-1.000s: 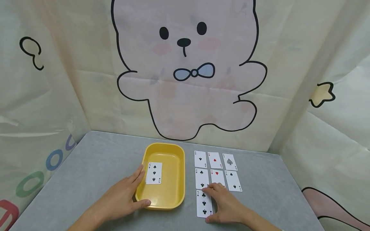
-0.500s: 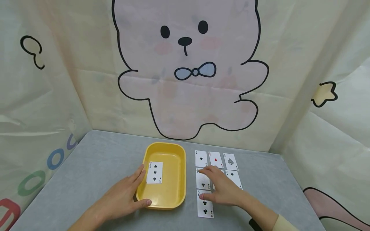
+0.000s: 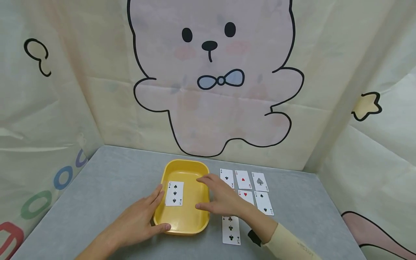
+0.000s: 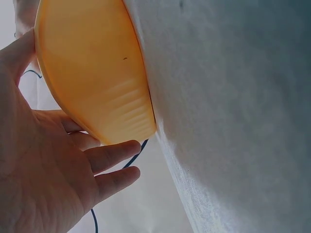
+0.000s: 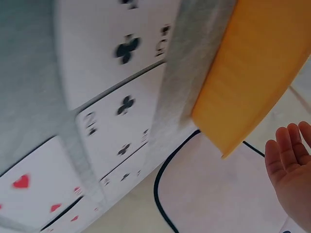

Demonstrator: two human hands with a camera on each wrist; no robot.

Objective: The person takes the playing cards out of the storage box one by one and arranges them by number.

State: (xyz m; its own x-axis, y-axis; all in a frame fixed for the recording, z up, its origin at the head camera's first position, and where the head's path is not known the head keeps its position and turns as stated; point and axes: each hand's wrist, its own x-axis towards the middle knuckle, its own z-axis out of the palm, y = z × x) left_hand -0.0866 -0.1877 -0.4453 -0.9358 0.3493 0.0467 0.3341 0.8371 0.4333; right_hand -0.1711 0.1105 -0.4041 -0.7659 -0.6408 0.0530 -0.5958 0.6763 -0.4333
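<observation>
My left hand (image 3: 138,218) rests against the left side of a yellow tray (image 3: 186,222). Its thumb touches the rim near the front corner. In the left wrist view, its ring and little fingers extend along the tray's outer wall. A three of spades (image 3: 174,195) lies face up in the tray's left half. Over the tray's right rim reaches my right hand (image 3: 221,196), thumb and forefinger spread apart and nothing between them. It hides the two of clubs in the head view, though the right wrist view shows that two of clubs (image 5: 121,119).
Right of the tray, face-up cards lie in rows: ace of clubs (image 3: 226,177), ace of hearts (image 3: 243,180), ace of spades (image 3: 260,181), two of hearts (image 3: 246,196), two of spades (image 3: 264,203), three of clubs (image 3: 230,231). A bear-printed cloth (image 3: 214,119) hangs behind the grey table (image 3: 126,169).
My right hand has left the three of clubs, passing leftward and away from me to above the tray. My left hand and the tray stay in place.
</observation>
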